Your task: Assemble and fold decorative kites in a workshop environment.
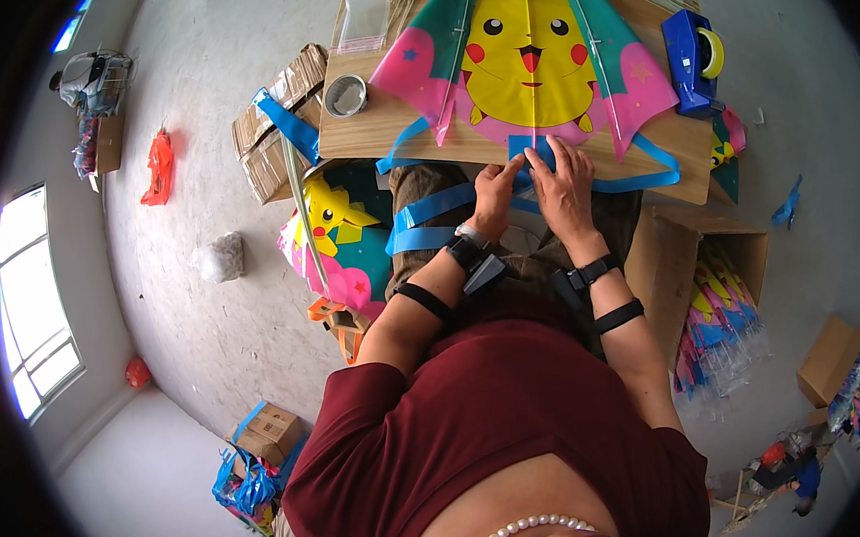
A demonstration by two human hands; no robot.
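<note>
I see by bright daylight; the window at my left glares white, and fisheye distortion bends the wall toward black corners.

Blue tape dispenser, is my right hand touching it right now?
Apart. The head view shows the right hand well short of the tape dispenser, with part of the kite between them.

I make out the kite as thin, smooth plastic with a faint sheen, the blue ribbon as glossier plastic. I see smooth wood grain on the counter, shiny hard plastic on the tape dispenser, creased cardboard on the left box, matt concrete-like floor.
</note>
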